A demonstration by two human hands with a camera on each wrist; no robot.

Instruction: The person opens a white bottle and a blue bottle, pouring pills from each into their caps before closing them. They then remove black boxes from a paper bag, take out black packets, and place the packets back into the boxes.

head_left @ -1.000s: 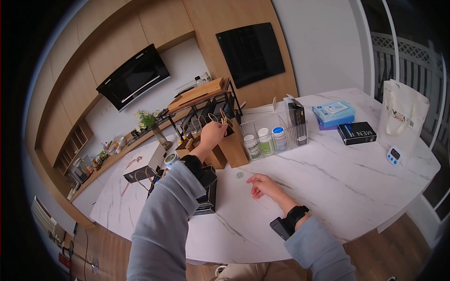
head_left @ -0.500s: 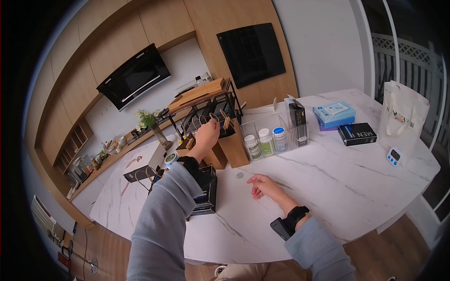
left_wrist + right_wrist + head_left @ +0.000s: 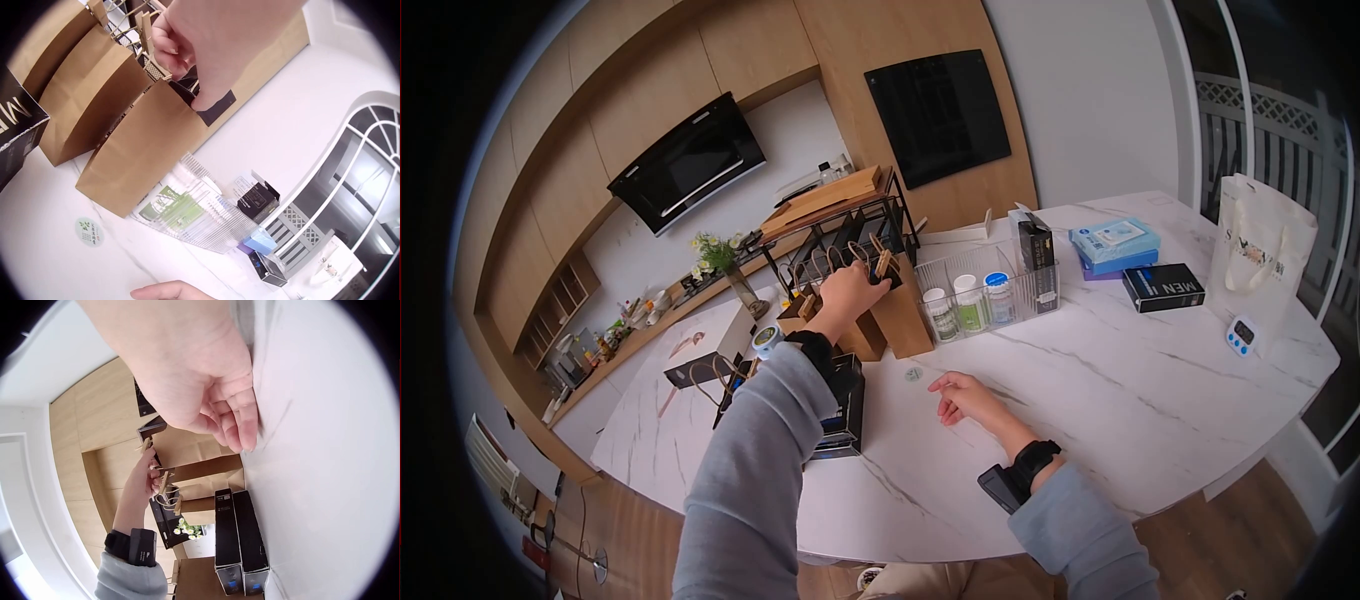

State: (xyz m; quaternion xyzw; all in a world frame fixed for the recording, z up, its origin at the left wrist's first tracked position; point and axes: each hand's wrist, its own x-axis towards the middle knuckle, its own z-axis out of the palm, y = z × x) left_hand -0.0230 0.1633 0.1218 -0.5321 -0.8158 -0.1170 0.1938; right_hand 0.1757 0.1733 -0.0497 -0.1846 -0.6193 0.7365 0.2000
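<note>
The left hand (image 3: 852, 297) is lying over the mouth of the nearest brown paper bag (image 3: 905, 320), which is standing directly below it; the fingers are showing curled, but I cannot tell whether they are pinching the rim. The right hand (image 3: 968, 398) is idling low at the table (image 3: 1060, 430), fingers loosely bent, holding nothing. Judgement: handling the bag well probably means keeping the thumb outside the rim, staying clear of the clothespin (image 3: 883, 263) beside the fingertips, and using the free right hand for steadying the base, thin paper being likely to crease. View comparison: the left wrist camera is showing the thumb (image 3: 215, 92) pointing down at the rim and the curled finger undersides, both obscured from the head. The right wrist camera is revealing two stacked black boxes (image 3: 234, 544), which the left forearm is partly covering in the head view.
</note>
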